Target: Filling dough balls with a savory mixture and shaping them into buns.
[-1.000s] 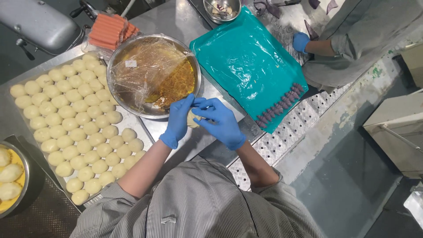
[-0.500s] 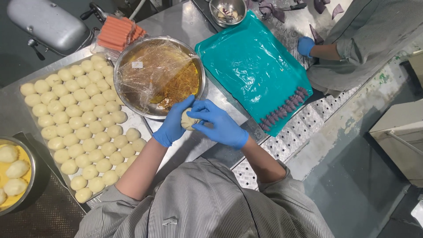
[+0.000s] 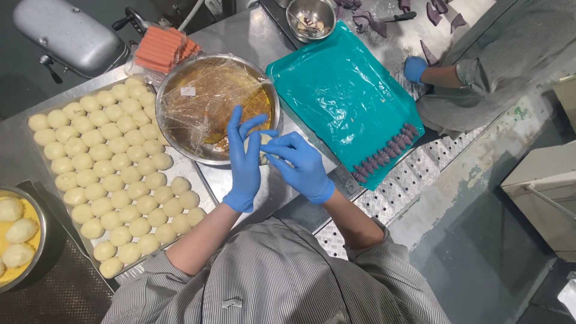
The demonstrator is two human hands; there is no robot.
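Both my hands wear blue gloves and meet over the near rim of a large metal bowl (image 3: 174,129) partly covered with cling film, with brownish filling inside. A pale dough piece (image 3: 263,144) sits between them. My left hand (image 3: 245,157) cups it with fingers spread upward. My right hand (image 3: 297,163) pinches it from the right. Left of the bowl lies a metal tray (image 3: 183,171) filled with several rows of pale round dough balls (image 3: 108,168).
A teal sheet (image 3: 342,96) holds a row of dark purple pieces (image 3: 384,153) at its near edge. A stack of orange sausages (image 3: 161,48) lies behind the bowl. A yellow bowl (image 3: 18,234) of dumplings sits far left. Another person's blue-gloved hand (image 3: 415,68) works at right.
My left hand's fingers have opened and spread upward around the dough piece. Both hands stay over the bowl's near rim. The camera view has shifted slightly.
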